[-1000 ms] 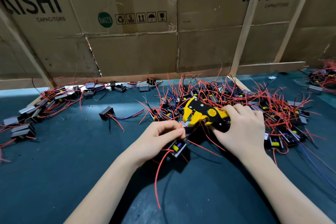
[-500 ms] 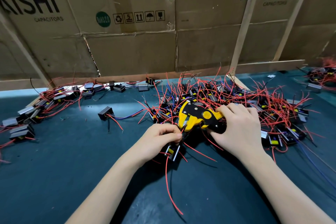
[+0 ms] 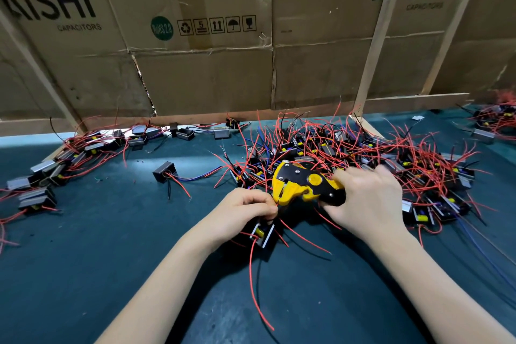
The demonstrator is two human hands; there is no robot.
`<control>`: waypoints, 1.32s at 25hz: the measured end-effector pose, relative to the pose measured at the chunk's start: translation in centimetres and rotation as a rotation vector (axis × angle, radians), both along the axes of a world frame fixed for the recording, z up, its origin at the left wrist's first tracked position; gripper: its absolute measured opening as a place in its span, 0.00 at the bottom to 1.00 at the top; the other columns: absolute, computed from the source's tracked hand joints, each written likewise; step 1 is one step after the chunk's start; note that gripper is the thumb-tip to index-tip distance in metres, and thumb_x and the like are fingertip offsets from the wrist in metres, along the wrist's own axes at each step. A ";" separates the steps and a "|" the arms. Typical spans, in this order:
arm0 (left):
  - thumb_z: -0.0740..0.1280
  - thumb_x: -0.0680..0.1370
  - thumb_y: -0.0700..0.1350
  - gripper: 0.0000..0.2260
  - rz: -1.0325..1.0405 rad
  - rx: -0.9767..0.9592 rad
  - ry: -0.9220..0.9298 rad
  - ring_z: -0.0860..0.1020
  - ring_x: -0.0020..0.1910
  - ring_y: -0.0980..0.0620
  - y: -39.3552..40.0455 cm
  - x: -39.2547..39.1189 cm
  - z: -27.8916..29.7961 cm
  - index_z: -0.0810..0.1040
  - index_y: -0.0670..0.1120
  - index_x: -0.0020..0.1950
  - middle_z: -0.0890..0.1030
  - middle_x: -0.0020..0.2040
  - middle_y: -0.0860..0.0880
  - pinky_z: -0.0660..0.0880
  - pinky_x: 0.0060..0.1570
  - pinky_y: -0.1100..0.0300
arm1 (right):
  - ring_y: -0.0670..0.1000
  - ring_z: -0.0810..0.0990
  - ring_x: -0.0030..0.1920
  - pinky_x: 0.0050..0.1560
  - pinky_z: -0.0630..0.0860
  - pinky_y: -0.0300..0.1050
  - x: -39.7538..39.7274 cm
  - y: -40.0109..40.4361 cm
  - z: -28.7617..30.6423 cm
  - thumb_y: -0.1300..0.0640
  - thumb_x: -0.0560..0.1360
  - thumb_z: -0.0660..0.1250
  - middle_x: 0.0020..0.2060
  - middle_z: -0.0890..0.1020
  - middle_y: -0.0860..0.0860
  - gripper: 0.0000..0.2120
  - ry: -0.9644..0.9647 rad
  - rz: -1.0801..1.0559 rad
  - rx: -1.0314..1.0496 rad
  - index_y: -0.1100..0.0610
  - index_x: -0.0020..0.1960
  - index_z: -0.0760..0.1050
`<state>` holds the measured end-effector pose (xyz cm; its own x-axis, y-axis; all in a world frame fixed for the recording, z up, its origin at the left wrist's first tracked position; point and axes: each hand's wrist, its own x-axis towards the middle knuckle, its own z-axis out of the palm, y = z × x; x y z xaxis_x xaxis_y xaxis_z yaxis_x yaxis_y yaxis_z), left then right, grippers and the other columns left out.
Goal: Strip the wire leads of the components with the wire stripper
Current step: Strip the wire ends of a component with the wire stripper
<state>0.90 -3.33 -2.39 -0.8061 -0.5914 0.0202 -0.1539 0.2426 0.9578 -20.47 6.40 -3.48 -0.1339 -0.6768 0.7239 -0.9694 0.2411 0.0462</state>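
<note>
Far left of the wire stripper (image 3: pixel 305 186), against the foot of the cardboard wall (image 3: pixel 201 78): a loose row of black components (image 3: pixel 36 195) with red leads, strewn on the dark green mat (image 3: pixel 83 246). Nearer the stripper, still to its left: a lone black component (image 3: pixel 164 172) lying apart, trailing blue and red wires.

Just left of the stripper's yellow head: left hand (image 3: pixel 240 213), fingers curled, pinching a red lead (image 3: pixel 276 205) right at the tool's mouth. Below that hand, and below-left of the stripper: the held lead's component (image 3: pixel 262 233), a black block with a yellow part, resting on the mat, one long red wire (image 3: pixel 255 288) curling toward the viewer.

On the stripper's handles: right hand (image 3: pixel 368 204), wrapped around the black and yellow grips; fingers blurred.

Behind and right of the stripper: a dense heap of components (image 3: pixel 391 159) tangled in red wires. Far right of the stripper, at the mat's edge: another small pile (image 3: pixel 497 120).
</note>
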 end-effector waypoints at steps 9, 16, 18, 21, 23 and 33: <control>0.70 0.77 0.41 0.09 0.165 -0.314 -0.121 0.79 0.38 0.60 -0.5 0.5 -0.1 0.85 0.51 0.38 0.84 0.36 0.55 0.74 0.45 0.66 | 0.59 0.78 0.42 0.47 0.65 0.52 -0.9 -0.1 -0.4 0.41 0.62 0.70 0.39 0.79 0.53 0.21 -0.067 -0.114 -0.099 0.57 0.45 0.79; 0.69 0.78 0.49 0.06 0.696 -0.920 -0.311 0.76 0.51 0.48 -2.3 0.5 -2.0 0.85 0.51 0.48 0.84 0.44 0.54 0.63 0.52 0.53 | 0.60 0.80 0.43 0.48 0.66 0.52 -1.2 0.1 -0.1 0.40 0.63 0.72 0.39 0.81 0.54 0.23 -0.170 -0.128 -0.094 0.58 0.46 0.80; 0.68 0.78 0.51 0.06 0.700 -0.961 -0.278 0.76 0.52 0.48 -2.7 0.5 -2.1 0.84 0.51 0.49 0.84 0.44 0.55 0.61 0.52 0.53 | 0.60 0.80 0.43 0.48 0.66 0.52 -1.2 0.1 -0.3 0.43 0.63 0.78 0.39 0.81 0.54 0.22 -0.182 -0.129 -0.079 0.58 0.46 0.80; 0.67 0.78 0.51 0.06 0.760 -0.920 -0.130 0.78 0.49 0.50 -3.5 1.5 -1.3 0.81 0.52 0.49 0.83 0.43 0.57 0.60 0.51 0.55 | 0.60 0.80 0.44 0.48 0.65 0.52 -1.1 0.2 -0.3 0.42 0.63 0.77 0.39 0.81 0.53 0.21 -0.209 -0.111 -0.085 0.58 0.46 0.80; 0.67 0.78 0.44 0.03 0.897 -0.867 -0.103 0.78 0.49 0.47 -4.9 3.3 -0.6 0.80 0.50 0.50 0.84 0.46 0.54 0.61 0.51 0.53 | 0.59 0.80 0.45 0.48 0.65 0.51 -1.1 0.2 -0.1 0.41 0.63 0.71 0.40 0.81 0.52 0.22 -0.241 -0.099 -0.097 0.57 0.47 0.80; 0.67 0.74 0.33 0.15 0.968 -0.694 -0.528 0.73 0.59 0.39 -9.1 10.6 -1.7 0.83 0.46 0.56 0.79 0.57 0.43 0.72 0.54 0.48 | 0.59 0.80 0.45 0.48 0.66 0.51 -1.1 0.3 -0.2 0.44 0.63 0.76 0.40 0.81 0.52 0.21 -0.257 -0.066 -0.120 0.58 0.47 0.81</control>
<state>11.53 -12.48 -4.09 -0.0657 -0.9274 0.3682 -0.8612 0.2391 0.4486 -21.55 6.69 -3.68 -0.3644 -0.5719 0.7349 -0.9276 0.2928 -0.2321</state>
